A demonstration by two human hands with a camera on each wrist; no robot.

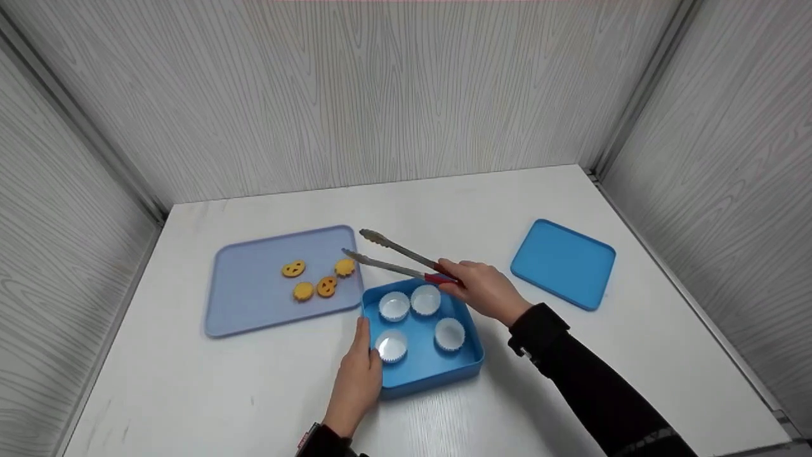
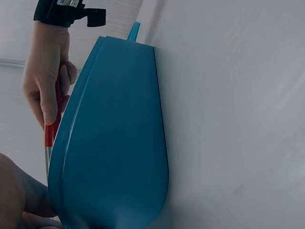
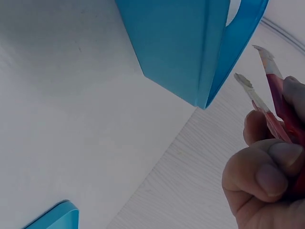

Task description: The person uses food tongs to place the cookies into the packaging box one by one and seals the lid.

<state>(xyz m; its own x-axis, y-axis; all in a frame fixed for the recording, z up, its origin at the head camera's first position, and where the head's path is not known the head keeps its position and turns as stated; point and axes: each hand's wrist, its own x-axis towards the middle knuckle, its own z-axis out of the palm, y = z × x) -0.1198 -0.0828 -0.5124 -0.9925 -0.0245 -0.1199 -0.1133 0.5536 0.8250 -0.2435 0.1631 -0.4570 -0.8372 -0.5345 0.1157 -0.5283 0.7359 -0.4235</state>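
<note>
My right hand grips a pair of metal tongs by the red handles. The tongs' arms are spread with nothing between them, and their tips reach left toward the right edge of a pale blue-lilac tray. On that tray lie several small cookies, among them a yellow scalloped cookie close to the tips. My left hand holds the left wall of a blue box. Inside stand several white paper cups, one of them a cup at the right. The left wrist view shows the box's side wall.
A blue lid-like tray lies on the white table to the right. Wood-grain panels enclose the table at the back and both sides.
</note>
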